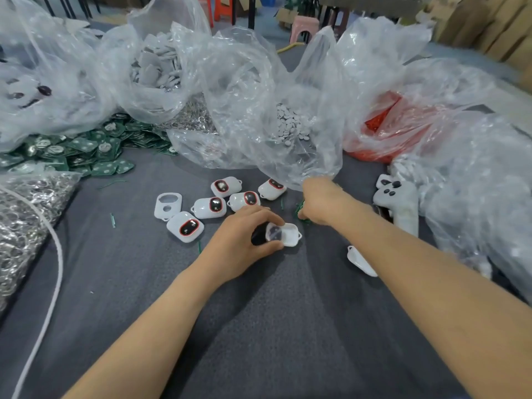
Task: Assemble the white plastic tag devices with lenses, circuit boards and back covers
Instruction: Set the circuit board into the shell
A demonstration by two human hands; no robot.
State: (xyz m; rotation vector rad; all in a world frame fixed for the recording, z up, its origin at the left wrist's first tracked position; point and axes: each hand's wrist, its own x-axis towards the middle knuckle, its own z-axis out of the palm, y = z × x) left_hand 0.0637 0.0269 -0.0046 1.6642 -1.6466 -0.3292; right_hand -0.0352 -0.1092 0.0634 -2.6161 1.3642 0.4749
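Observation:
My left hand (244, 240) grips a white tag shell (285, 237) lying open side up on the grey cloth, with a dark lens at its left end. My right hand (319, 203) is just behind it, fingers curled down over a small green circuit board (299, 209); the grip itself is hidden. Several assembled white tags with red-rimmed dark lenses (185, 226) lie in a cluster to the left, beside an empty white front shell (167, 205). A white back cover (361, 260) lies right of my right forearm.
Clear plastic bags ring the work area: grey covers (157, 67), small grey discs (290, 125), red parts (380, 122), white shells (400, 203) at right. Green circuit boards (77, 151) are heaped at left, metal rings (20, 214) below them. A white cable (54, 272) curves along the left.

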